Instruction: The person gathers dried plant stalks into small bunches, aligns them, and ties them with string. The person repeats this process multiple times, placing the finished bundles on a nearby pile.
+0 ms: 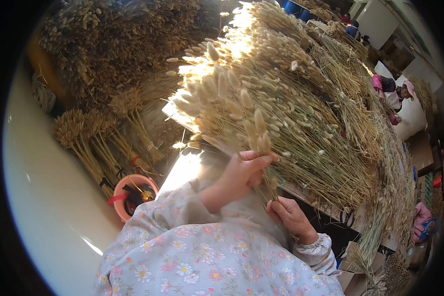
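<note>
My left hand (249,168) is closed around a few dried bunny-tail grass stems (259,124), just below their fluffy seed heads. Lower down, my right hand (290,217) pinches the stems near their lower part. The stems tilt between both hands, with the heads pointing away from me. Right behind them, a large heap of the same dried grass (299,137) covers the table, heads to the left and cut stems to the right. A green loop (277,177) shows beside the held stems; what it is attached to is unclear.
Tied bunches (83,140) lean at the left, beside a pink bucket (120,214) holding ties or tapes. A dark mass of dried heads (125,44) stands behind. Further right are a person in a pink cap (401,92), cardboard boxes (420,150) and more grass (384,207).
</note>
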Motion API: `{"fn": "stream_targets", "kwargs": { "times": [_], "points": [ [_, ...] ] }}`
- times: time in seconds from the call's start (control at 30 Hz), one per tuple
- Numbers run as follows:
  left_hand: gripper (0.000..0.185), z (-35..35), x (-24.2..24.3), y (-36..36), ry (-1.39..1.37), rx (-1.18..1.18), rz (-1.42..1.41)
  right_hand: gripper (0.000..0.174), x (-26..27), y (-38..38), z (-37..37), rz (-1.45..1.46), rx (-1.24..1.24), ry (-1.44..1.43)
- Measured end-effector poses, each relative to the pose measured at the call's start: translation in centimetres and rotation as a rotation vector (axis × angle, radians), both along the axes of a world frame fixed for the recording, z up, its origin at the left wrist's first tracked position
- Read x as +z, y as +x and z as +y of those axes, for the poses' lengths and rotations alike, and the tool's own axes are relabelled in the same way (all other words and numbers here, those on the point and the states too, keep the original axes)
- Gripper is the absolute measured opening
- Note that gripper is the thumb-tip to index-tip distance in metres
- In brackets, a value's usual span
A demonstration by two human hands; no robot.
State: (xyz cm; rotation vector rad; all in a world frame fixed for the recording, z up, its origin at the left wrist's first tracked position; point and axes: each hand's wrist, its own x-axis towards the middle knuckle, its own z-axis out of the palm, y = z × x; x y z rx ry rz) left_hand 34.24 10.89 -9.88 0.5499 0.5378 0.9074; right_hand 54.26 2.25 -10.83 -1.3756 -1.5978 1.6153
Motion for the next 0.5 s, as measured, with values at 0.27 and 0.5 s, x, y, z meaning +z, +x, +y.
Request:
{"fn": "stream_targets", "kwargs": {
  "times": [0.27,0.5],
  "points": [
    [0.017,0.9,-0.2,-0.7,0.019,0.111,-0.001,0.025,-0.1,0.8,0.4,0.011,-0.009,-0.114],
    [0.017,0.5,0.1,0.3,-0.008,0.109,0.056,0.02,1.8,-0.6,2.0,-0.3,-0.075,0.217]
  ]
}}
